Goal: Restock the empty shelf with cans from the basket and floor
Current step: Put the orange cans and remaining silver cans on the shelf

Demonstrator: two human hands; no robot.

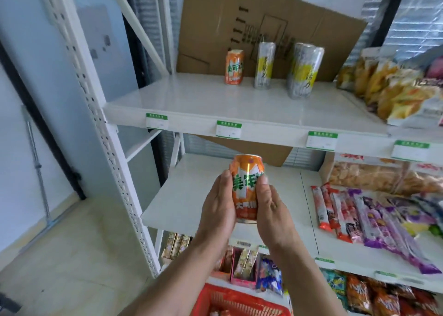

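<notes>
An orange soda can (pixel 247 186) stands upright in the air in front of the middle shelf, held between both hands. My left hand (pixel 217 210) grips its left side and my right hand (pixel 271 208) grips its right side. On the upper white shelf (pixel 191 100) stand another orange can (pixel 234 67) and two groups of tall silver-and-yellow cans (pixel 264 65) (pixel 304 70), near the back. A red basket (pixel 239 301) sits below my forearms at the bottom edge; its contents are mostly hidden.
A cardboard sheet (pixel 251 16) leans behind the upper shelf. Snack bags (pixel 393 88) fill the upper right. Wrapped snack sticks (pixel 374 215) lie on the middle shelf's right half. Boxed goods (pixel 244 265) sit on the lower shelf. A white perforated upright (pixel 100 128) borders the left.
</notes>
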